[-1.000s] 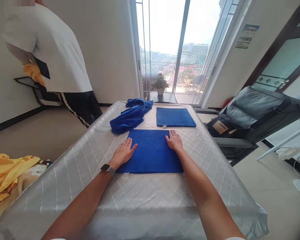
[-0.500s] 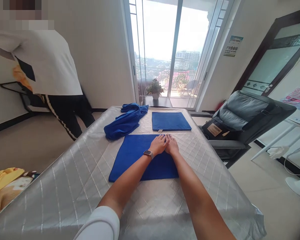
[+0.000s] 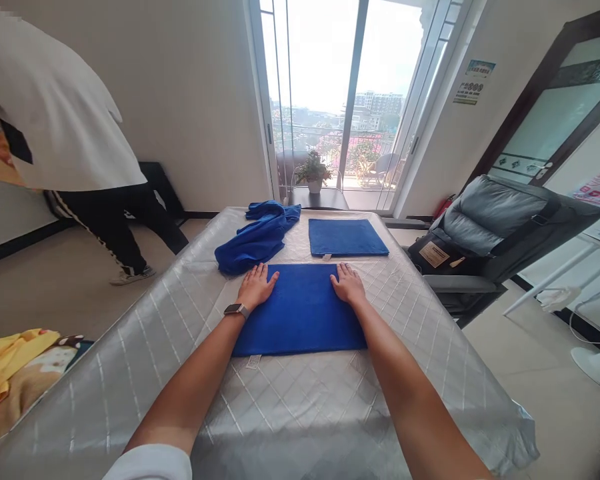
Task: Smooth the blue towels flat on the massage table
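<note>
A blue folded cloth (image 3: 303,310) lies flat in front of me, with a small white tag showing at its near left edge. My left hand (image 3: 257,288) rests on its far left corner, fingers extended, a watch on the wrist. On the far right corner lies my right hand (image 3: 349,285), palm down with the fingers stretched out. Beyond it sits a second folded blue cloth (image 3: 349,237), flat and rectangular. A crumpled blue cloth (image 3: 257,240) is heaped just past my left hand.
A silver quilted cover (image 3: 145,380) spreads over the table. To the right stands a dark padded chair (image 3: 510,227) with a black bag on it. At left a person in a white top (image 3: 65,113) stands, and yellow and brown fabrics (image 3: 20,373) lie at the lower left.
My left hand has slid left across the cloth, away from my right hand, to the far left corner. The right hand has shifted slightly right. The person at left has moved further left.
</note>
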